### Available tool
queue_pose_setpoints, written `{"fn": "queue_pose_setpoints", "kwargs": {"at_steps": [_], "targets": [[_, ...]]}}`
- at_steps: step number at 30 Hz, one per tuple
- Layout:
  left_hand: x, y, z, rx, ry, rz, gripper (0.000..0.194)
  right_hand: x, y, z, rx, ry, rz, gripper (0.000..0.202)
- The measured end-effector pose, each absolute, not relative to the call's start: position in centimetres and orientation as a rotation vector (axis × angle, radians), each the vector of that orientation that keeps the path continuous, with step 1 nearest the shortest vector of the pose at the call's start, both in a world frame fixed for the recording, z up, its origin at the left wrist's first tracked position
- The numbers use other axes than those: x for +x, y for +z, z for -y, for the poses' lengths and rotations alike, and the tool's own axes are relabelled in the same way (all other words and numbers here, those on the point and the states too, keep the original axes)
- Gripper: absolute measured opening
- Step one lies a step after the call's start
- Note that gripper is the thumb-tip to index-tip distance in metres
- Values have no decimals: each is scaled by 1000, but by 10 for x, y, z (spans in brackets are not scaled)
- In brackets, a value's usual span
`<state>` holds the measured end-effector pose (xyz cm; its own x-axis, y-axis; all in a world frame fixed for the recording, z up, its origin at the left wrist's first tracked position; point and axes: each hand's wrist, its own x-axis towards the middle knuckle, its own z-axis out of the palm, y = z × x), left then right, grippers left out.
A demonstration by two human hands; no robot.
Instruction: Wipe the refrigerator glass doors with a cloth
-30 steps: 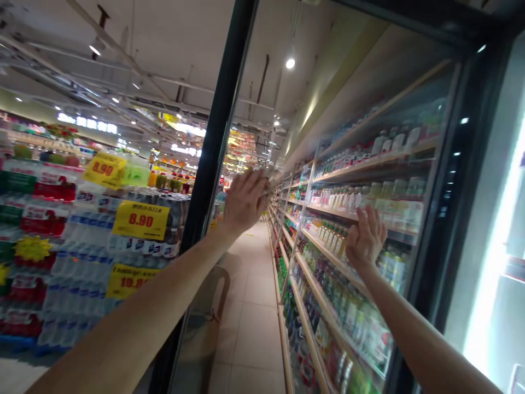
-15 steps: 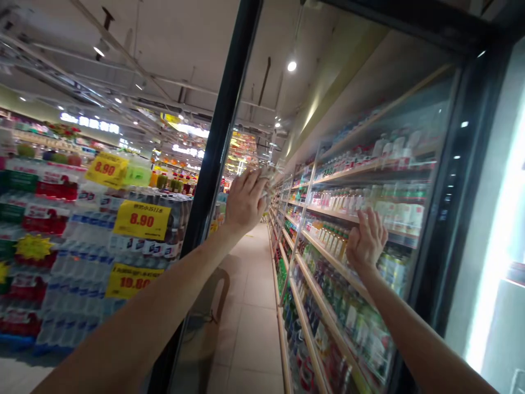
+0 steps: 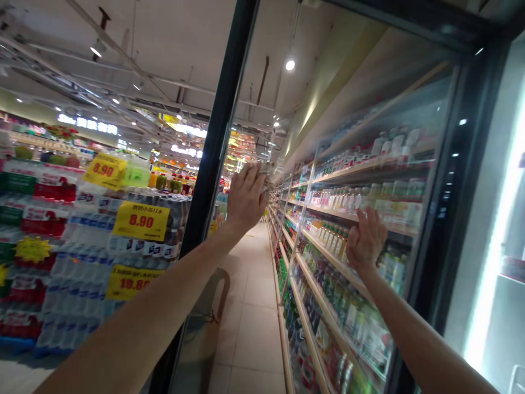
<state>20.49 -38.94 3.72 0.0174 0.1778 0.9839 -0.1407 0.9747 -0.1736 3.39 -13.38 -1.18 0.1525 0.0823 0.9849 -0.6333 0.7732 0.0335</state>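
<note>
A glass cooler door with a black frame stands swung out in front of me. My left hand is closed on a pale crumpled cloth and holds it up against the pane, just right of the frame's upright. Most of the cloth is hidden behind the fingers. Further right, my right hand is raised at the glass with its fingers stretched out and nothing in it. Whether its fingertips touch the pane I cannot tell.
Through the glass, long shelves of bottled drinks run along an aisle floor. Packs of bottled water with yellow price signs are stacked on the left. A bright light strip lines the cooler at right.
My left hand and the cloth have shifted very slightly on the glass. My right hand stays in nearly the same place. The view has moved a little.
</note>
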Motion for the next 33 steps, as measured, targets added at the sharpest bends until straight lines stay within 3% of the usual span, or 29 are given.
{"fn": "queue_pose_setpoints", "kwargs": {"at_steps": [7, 14, 22, 28, 30, 33], "targets": [[187, -11, 351, -732, 824, 1769, 36, 31, -12, 132, 525, 545, 1294, 46], [203, 58, 381, -11, 245, 1570, 40, 32, -13, 132, 536, 528, 1271, 46], [174, -8, 332, -802, 801, 1801, 37, 31, -13, 131, 548, 550, 1275, 46], [193, 60, 365, -196, 308, 1607, 40, 32, -13, 131, 530, 558, 1309, 47], [193, 59, 362, -118, 252, 1588, 40, 32, -13, 131, 530, 561, 1315, 47], [186, 25, 346, -427, 527, 1714, 37, 33, -13, 130, 533, 566, 1313, 47]]}}
